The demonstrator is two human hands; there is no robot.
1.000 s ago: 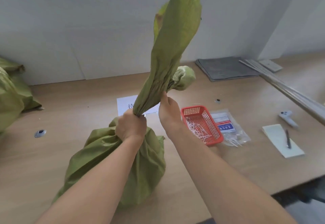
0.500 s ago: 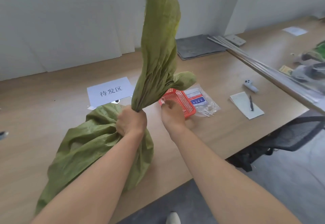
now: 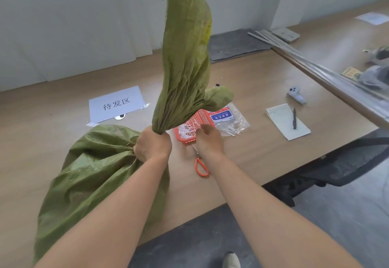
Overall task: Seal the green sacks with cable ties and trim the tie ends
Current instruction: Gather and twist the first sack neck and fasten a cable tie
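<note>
The soft green sack [image 3: 99, 173] sits on the worktop [image 3: 42, 131]; the left hand [image 3: 152, 144] clenches its gathered neck, likely the surest hold. The right hand [image 3: 207, 139] is over the tie basket [image 3: 201, 116], grip unclear.

Soft, bright daylight leaves only faint shadows on the table [image 3: 252, 158] beside the green sack [image 3: 94, 173], whose raised top glows yellowish where light passes through. The wide lens bows the table's edge and stretches the forearms [image 3: 263, 215] at the bottom. Grey items [image 3: 372, 76] at far right are smeared, while the printed sign [image 3: 115, 103] is sharp.
</note>
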